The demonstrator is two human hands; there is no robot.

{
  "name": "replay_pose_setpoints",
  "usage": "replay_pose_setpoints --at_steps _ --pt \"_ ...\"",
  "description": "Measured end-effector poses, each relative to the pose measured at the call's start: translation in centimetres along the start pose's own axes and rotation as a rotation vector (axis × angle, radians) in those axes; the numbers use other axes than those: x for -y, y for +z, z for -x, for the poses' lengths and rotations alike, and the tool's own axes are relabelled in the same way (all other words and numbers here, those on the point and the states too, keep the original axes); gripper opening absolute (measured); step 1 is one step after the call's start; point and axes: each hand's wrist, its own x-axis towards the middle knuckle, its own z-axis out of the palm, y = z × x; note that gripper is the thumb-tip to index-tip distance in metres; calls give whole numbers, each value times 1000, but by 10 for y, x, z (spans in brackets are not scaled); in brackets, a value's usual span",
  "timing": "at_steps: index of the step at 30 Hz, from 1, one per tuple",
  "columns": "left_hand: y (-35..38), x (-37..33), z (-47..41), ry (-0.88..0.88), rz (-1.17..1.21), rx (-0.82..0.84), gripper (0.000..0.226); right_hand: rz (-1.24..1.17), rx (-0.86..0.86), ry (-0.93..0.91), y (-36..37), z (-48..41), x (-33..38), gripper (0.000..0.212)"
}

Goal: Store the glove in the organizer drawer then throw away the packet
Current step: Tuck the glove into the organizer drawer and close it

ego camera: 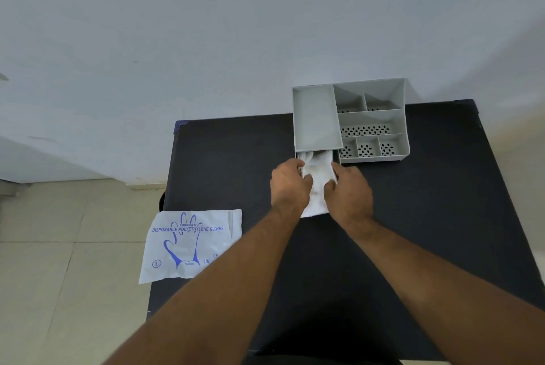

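White glove [318, 179] half inside drawer [303, 155]; packet [191, 244] flat.

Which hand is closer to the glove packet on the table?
Left. The left hand is nearer the packet; the right hand sits farther right. Both hold the glove.
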Motion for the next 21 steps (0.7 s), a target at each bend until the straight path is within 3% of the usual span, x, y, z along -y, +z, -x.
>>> replay_pose_setpoints --at_steps 6,12,21 --pt "6 -7 -2 74 54 -19 31 -67 -91 -15 3 -11 1 42" --pt "1 -4 -2 93 59 -7 37 -151 -139 -36 2 -10 0 31" --pt "0 7 2 373 -349 0 34 43 -95 -209 11 0 -10 28"
